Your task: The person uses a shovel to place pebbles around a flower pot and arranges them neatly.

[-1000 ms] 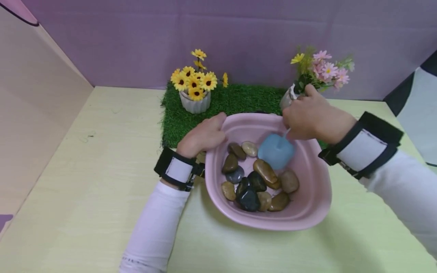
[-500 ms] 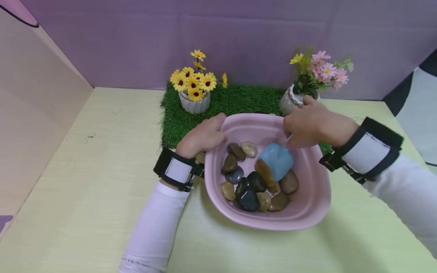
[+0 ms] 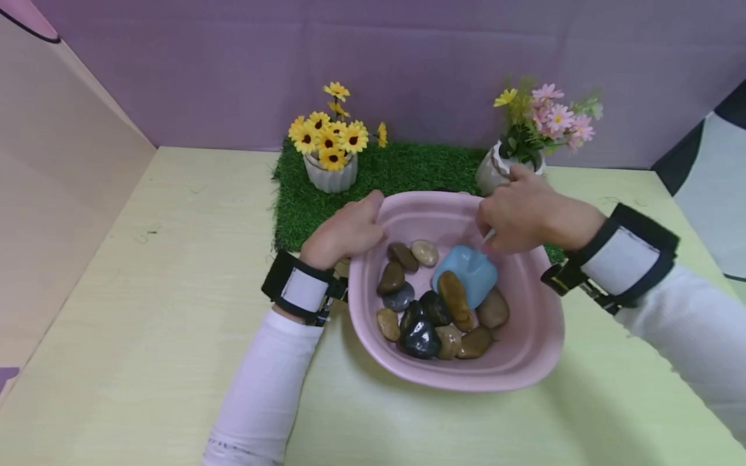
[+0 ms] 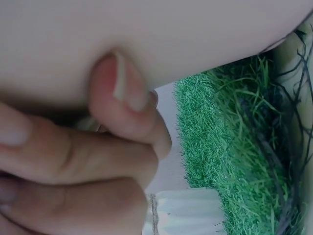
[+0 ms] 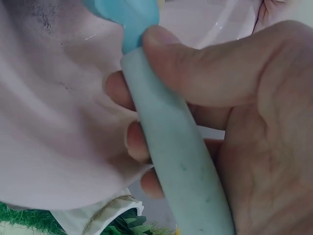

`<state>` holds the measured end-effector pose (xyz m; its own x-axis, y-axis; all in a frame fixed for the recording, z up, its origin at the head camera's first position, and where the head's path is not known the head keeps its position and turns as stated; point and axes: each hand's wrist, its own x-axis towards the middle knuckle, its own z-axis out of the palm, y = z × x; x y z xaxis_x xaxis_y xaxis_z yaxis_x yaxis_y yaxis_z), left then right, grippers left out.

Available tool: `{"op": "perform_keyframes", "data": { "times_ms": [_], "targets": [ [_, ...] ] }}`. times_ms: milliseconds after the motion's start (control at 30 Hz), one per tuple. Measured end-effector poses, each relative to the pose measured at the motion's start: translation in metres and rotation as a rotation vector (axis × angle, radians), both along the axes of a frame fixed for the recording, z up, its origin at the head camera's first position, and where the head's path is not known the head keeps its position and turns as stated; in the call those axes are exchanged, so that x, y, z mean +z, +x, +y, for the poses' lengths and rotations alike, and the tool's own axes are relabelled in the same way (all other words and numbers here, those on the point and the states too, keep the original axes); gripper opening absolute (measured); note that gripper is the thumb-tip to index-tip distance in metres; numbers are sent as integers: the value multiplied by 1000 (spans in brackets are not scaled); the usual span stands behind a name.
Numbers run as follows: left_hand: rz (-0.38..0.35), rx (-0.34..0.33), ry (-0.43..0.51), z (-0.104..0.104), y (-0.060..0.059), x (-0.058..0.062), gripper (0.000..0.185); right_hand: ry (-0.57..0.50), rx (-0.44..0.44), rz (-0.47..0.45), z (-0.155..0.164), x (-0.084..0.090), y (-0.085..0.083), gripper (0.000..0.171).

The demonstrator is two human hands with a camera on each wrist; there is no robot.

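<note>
A pink basin sits on the table, holding several smooth stones in brown, tan, grey and black. My left hand grips the basin's left rim, fingers curled against its outer wall. My right hand holds the pale handle of a light blue scoop, thumb pressed along the handle. The scoop's blade lies among the stones, and a brown stone rests on it.
Behind the basin lies a green grass mat. A white pot of yellow flowers stands on its left part. A white vase of pink flowers stands at its right end, just behind my right hand. Purple walls close the back.
My right hand has come down and left a little, pushing the blue scoop from above the stones in among them; a brown stone now lies on its blade. The left hand stays put.
</note>
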<state>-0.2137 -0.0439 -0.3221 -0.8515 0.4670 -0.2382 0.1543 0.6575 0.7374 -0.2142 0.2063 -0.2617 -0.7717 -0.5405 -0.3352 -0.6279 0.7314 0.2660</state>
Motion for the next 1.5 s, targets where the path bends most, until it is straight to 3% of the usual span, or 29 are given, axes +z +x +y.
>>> {"op": "perform_keyframes", "data": {
  "times_ms": [333, 533, 900, 1267, 1500],
  "targets": [
    [21, -9, 3, 0, -1, 0, 28, -54, -68, -147, -10, -5, 8, 18],
    [31, -19, 12, -1, -2, 0, 28, -61, -59, -131, -14, -6, 9, 17],
    [24, -17, -1, -1, -1, 0, 25, -171, 47, -69, -11, -17, 10, 7],
    [5, -7, 2, -2, 0, -1, 27, -216, 61, -97, -15, -18, 15, 7],
    [7, -3, 5, -1, 1, -1, 28, -240, 118, -97, -15, -20, 14, 8]
  ]
}}
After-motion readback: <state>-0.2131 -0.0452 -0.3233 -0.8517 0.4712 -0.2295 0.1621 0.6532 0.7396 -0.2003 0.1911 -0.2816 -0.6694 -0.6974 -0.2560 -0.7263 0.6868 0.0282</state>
